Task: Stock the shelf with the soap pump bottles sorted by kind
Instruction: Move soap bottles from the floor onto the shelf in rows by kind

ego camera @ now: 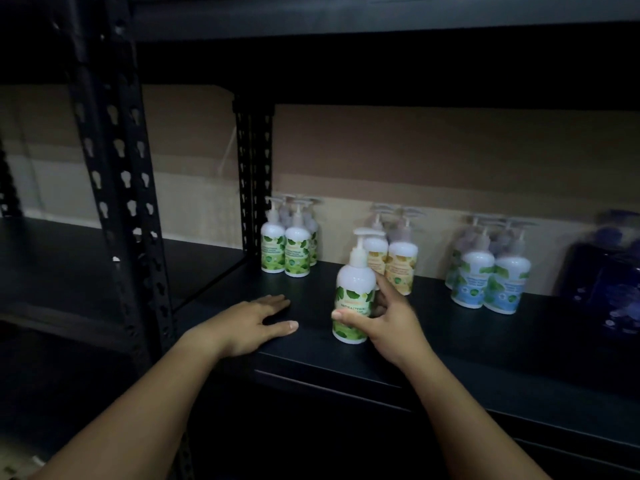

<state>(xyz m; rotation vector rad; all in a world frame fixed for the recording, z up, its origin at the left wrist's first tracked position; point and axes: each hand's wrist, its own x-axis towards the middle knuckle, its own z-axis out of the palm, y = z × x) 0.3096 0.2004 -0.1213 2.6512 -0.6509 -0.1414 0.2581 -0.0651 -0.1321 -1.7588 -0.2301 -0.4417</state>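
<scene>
A white pump bottle with a green leaf label (353, 292) stands upright near the front edge of the black shelf (311, 355). My right hand (388, 323) is wrapped around its lower half. My left hand (252, 322) lies flat on the shelf to the bottle's left, fingers spread, holding nothing. At the back left stands a group of green-label bottles (287, 247). Behind the held bottle is a group of yellow-label bottles (394, 261). Further right stands a group of blue-label bottles (488, 275).
Dark blue packs (606, 271) sit at the far right of the shelf. A perforated black upright (117, 174) rises at the left front, another upright (254, 174) at the back. Brown cardboard (450, 157) backs the shelf. An upper shelf board (346, 15) runs overhead.
</scene>
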